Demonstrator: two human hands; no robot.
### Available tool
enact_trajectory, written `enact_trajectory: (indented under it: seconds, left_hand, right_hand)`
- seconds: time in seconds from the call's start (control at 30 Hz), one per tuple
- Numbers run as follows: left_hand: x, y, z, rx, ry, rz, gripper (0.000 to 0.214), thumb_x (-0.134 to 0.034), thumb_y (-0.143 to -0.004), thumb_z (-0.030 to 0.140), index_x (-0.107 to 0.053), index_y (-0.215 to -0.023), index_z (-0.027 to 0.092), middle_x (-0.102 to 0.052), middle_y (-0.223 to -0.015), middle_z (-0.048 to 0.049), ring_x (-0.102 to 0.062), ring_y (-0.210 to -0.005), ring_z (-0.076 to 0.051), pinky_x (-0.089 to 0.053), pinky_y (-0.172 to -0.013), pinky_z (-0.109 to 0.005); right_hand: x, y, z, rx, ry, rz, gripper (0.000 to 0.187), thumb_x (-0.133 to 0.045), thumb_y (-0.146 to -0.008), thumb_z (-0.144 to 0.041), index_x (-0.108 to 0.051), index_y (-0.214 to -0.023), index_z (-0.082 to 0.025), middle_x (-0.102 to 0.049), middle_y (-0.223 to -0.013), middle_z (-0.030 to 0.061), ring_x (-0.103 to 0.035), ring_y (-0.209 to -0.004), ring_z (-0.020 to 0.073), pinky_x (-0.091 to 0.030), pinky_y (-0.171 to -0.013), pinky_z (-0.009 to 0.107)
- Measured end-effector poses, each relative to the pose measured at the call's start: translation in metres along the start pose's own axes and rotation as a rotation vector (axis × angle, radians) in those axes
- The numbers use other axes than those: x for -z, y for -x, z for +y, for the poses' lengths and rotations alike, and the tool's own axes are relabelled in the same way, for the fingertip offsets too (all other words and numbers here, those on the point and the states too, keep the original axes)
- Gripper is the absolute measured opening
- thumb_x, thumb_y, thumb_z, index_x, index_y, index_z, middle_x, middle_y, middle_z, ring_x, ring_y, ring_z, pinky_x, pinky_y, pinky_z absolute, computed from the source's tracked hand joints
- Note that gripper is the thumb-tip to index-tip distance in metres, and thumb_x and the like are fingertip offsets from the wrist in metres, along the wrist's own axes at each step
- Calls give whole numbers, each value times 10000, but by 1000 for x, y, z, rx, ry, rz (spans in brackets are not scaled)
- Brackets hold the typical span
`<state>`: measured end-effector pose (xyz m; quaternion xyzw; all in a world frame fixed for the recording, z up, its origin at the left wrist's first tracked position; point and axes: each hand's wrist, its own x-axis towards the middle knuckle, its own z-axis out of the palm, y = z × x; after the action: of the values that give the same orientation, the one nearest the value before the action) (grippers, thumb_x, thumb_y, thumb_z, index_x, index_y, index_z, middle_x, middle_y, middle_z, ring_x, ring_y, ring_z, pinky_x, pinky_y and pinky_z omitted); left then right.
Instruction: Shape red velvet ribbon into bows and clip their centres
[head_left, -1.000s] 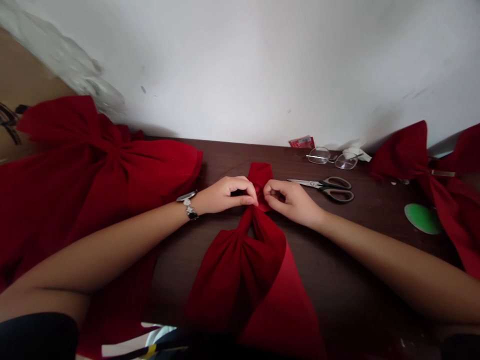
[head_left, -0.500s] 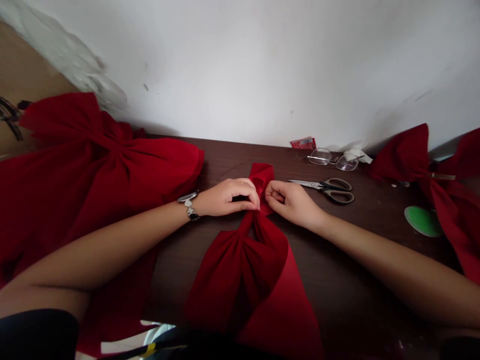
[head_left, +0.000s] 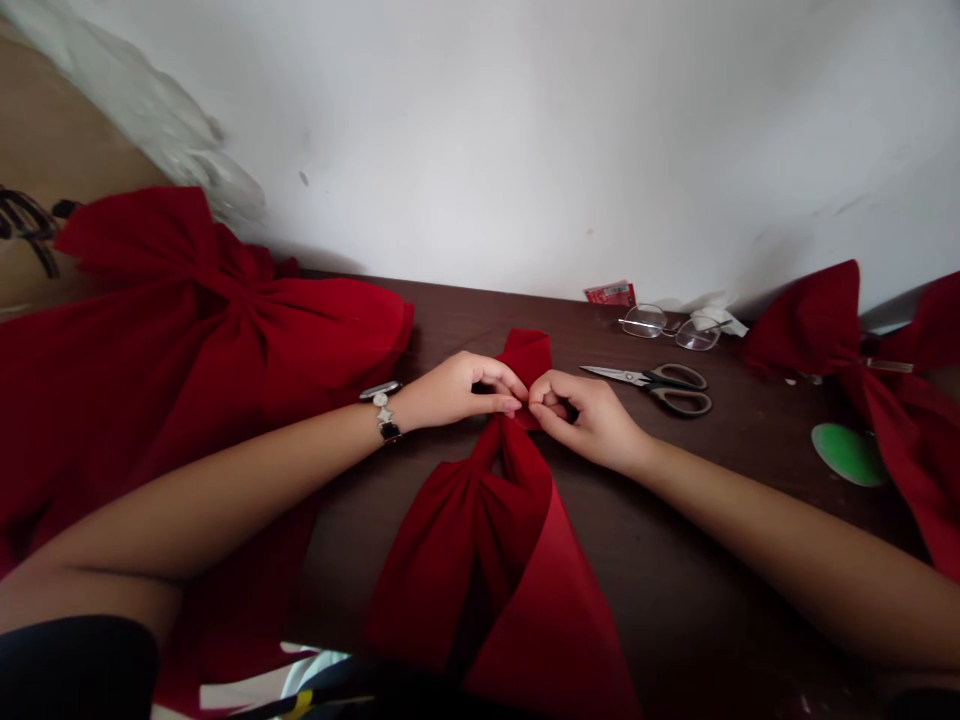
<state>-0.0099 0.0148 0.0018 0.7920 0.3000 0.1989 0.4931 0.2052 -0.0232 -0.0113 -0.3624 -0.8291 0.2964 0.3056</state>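
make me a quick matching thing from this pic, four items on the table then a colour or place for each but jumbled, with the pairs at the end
Items
1 disc
2 middle cloth
3 glasses
4 scissors

Colour or place
A nearest the wall
B silver and black
C green
D red, by the left hand and right hand

Pairs: 1-C, 2-D, 3-A, 4-B
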Motion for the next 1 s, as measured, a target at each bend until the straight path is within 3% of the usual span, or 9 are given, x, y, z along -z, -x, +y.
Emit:
enact_trajectory:
  seconds: [0.2, 0.5, 0.83, 1.0]
  left_hand:
    - [-1, 0, 2, 107, 97, 11, 216, -731, -760, 252, -705, -925, 115, -759, -859, -72, -708, -801, -156, -527, -771, -259]
    - [-2, -2, 5, 3, -67, -19, 158, -729, -767, 304, -746, -770, 148, -742, -787, -32, -658, -751, -129, -474, -719, -211]
    - [0, -1, 4, -40, -95, -31, 146, -662, -831, 276, -744, -871, 162, -751, -845, -36, -678, -795, -126, -484, -787, -216]
    - [1, 0, 4, 0, 21, -29, 180, -623, -865, 288, -702, -875, 127, -735, -800, -43, -666, -736, -116, -495, -726, -215]
  right_hand:
    - [0, 0, 0, 29, 16, 7, 105, -517, -889, -228, -563, -814, -171, -522, -664, -16, -408, -557, 79, -337, -548, 190]
    - [-4, -2, -2, 4, -29, 14, 88, -543, -874, -222, -570, -808, -171, -482, -617, -36, -396, -538, 74, -339, -545, 189]
    - [2, -5, 4, -84, -291, 24, 82, -528, -888, -238, -571, -877, -170, -594, -735, 14, -525, -642, 107, -421, -621, 233]
    - [1, -5, 10, -85, -276, 8, 48, -517, -866, -185, -553, -895, -170, -571, -732, 1, -510, -639, 102, -415, -613, 225]
